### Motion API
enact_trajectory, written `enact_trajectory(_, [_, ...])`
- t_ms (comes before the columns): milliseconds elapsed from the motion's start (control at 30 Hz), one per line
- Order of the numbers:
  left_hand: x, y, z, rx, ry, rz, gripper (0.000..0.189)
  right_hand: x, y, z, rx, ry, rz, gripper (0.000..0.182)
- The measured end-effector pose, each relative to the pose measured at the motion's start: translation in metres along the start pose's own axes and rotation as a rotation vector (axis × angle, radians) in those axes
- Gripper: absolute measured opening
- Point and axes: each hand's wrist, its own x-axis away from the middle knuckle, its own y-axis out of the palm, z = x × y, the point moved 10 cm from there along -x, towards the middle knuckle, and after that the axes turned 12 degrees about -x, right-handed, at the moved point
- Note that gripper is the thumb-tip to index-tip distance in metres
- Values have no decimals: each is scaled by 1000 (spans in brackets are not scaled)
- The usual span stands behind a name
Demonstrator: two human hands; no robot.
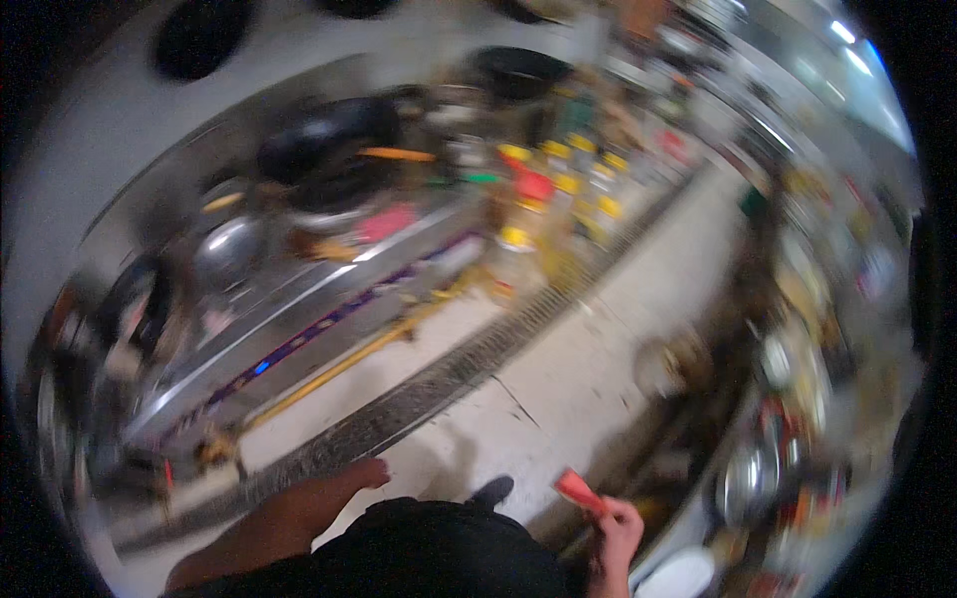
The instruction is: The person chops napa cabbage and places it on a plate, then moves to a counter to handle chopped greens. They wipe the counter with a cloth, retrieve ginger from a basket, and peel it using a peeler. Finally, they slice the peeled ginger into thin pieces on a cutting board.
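My right hand [619, 527] is low in the view, with its fingers closed on a red piece [577, 489]. This piece is short and flat with a paler edge, perhaps a slice of watermelon; blur keeps me from telling. My left hand [368, 475] hangs over the pale floor beside the floor drain grate [441, 396]. Its fingers look curled and blurred, and nothing shows in it. Between the hands is my dark clothing [441, 549], with one dark shoe [492, 490] beyond it.
A steel cooking range [299, 299] with a yellow pipe [329, 381] runs along the left, carrying a dark wok [336, 142]. Several yellow-capped bottles [516, 239] stand past its end. At right, a cluttered counter holds a metal bowl [750, 478] and a white plate [677, 574].
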Motion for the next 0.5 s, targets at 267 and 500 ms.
enact_trajectory(267, [-45,-95,28,415,-332,208,36,-97,38,-1,-69,265,-255,19])
enact_trajectory(500, [-32,-94,9,432,-516,-43,33,-173,76,-2,43,401,-237,12])
